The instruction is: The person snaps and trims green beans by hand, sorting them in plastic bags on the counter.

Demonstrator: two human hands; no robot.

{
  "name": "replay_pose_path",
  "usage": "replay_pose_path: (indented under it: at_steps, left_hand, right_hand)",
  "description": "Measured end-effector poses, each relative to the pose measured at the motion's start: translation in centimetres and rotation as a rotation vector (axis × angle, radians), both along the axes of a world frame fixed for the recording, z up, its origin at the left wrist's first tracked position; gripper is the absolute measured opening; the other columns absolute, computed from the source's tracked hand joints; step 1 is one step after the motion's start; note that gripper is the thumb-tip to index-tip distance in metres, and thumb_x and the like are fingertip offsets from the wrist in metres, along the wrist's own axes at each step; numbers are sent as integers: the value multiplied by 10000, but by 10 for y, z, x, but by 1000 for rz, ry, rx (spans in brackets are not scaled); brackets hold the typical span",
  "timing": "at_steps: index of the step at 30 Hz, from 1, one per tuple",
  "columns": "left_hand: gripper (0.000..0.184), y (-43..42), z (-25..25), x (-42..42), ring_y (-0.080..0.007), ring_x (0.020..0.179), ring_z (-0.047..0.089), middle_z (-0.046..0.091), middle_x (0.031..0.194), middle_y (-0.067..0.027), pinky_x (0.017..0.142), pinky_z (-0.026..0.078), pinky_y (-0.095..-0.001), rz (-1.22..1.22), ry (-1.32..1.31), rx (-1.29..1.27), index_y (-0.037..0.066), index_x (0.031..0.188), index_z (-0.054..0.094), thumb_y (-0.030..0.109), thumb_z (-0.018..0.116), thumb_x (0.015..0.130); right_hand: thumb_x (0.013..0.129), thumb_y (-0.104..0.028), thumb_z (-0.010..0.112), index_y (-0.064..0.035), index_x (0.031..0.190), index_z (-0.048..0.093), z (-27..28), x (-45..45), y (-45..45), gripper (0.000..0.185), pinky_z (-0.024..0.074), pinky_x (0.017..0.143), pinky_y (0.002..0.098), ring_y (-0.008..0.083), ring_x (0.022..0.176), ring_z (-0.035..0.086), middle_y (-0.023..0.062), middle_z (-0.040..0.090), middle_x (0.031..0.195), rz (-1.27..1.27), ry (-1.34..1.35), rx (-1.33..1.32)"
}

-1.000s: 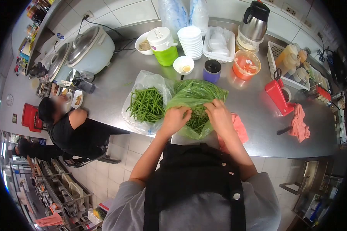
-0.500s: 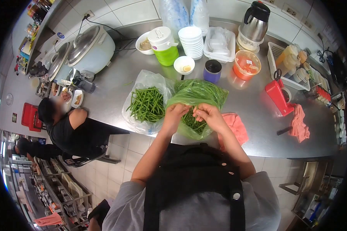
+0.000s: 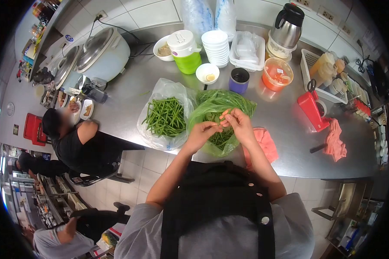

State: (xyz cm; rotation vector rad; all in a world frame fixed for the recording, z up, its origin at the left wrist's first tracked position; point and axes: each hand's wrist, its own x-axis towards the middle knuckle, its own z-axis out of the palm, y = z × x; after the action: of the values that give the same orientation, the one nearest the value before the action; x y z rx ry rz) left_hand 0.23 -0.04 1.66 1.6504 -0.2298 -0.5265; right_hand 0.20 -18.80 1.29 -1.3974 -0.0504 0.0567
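My left hand point(image 3: 202, 134) and my right hand point(image 3: 238, 126) meet over the mouth of an open green plastic bag point(image 3: 199, 113). Their fingertips are pinched together on a thin green bean point(image 3: 222, 118), mostly hidden by the fingers. Inside the bag lie more long green beans point(image 3: 219, 138). Just left of my left hand, a clear plastic bag point(image 3: 141, 129) lies spread open, holding a heap of short green bean pieces point(image 3: 165, 115). A pink cloth point(image 3: 264, 146) lies on the table beside my right forearm.
On the steel table point(image 3: 121, 114), a white bowl point(image 3: 208, 72), a purple cup point(image 3: 238, 80) and an orange-filled tub point(image 3: 276, 74) stand behind the bags. A red holder point(image 3: 310, 113) is at right. Leftward, a person in black point(image 3: 80, 140) sits; another person point(image 3: 62, 239) is behind.
My right hand has risen slightly and turned, its fingertips now nearer my left hand's. My left hand has shifted slightly right and down. A person in grey has appeared at the lower left.
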Motion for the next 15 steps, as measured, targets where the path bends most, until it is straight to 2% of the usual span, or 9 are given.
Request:
replay_pose_path:
  at_steps: [5,7,8,9,10,11,12,13,15]
  left_hand:
    - [197,0,-8,-3,-121,925,629,707,958,-61,879,467,-281,82,13,-91,-20,1001,679,151,610,934]
    - [184,-2,-4,-6,-117,905,630,707,941,-63,860,472,-284,89,-16,-99,-16,974,677,153,626,921]
    - [159,-3,-1,-9,-132,876,637,701,896,-64,854,475,-287,87,-156,48,-7,947,677,139,626,913]
    - [135,-5,2,-11,-146,846,645,695,851,-65,847,477,-290,84,-294,196,2,920,678,126,627,905]
    - [135,-5,0,-10,-146,846,645,695,851,-65,847,477,-290,87,-294,197,2,920,678,126,627,905]
    - [160,-5,-4,-8,-191,868,651,683,859,-98,848,482,-335,56,-477,379,-10,942,669,135,625,887]
    - [192,-6,-10,-8,-235,890,657,671,866,-132,850,488,-380,22,-657,560,-21,963,659,143,622,870]
    - [192,-5,-27,-9,-235,890,657,671,866,-132,850,488,-380,24,-657,559,-21,963,659,143,622,870]
    - [216,-4,-65,-14,-309,941,638,667,907,-138,899,453,-428,225,-910,353,-2,1008,648,159,599,872]
  right_hand:
    - [985,-50,521,33,990,556,5,1,-3,90,553,730,276,144,798,664,102,667,951,10,-2,-9]
    - [980,-31,518,24,969,558,9,-1,-3,68,523,715,265,129,787,641,117,665,948,37,46,-46]
    - [980,-31,518,24,969,558,13,-5,0,68,523,715,265,129,787,641,117,665,948,40,45,-47]
    - [960,-12,525,29,984,577,23,-13,7,71,519,716,274,155,789,644,123,662,936,-13,-90,-242]
    - [940,7,531,34,999,597,32,-19,14,92,516,718,283,182,792,647,130,660,925,-67,-226,-435]
    - [940,7,531,34,999,597,39,-23,20,92,516,718,283,182,792,647,130,660,925,-64,-225,-435]
    - [907,6,548,22,1023,614,46,-27,26,134,522,745,341,242,823,644,146,651,946,-174,-492,-491]
    - [874,6,565,10,1047,631,61,-29,34,185,529,773,399,301,855,641,163,642,968,-288,-761,-541]
    - [871,5,571,11,1019,636,99,-27,55,161,515,773,377,320,855,638,146,652,947,-251,-1003,-423]
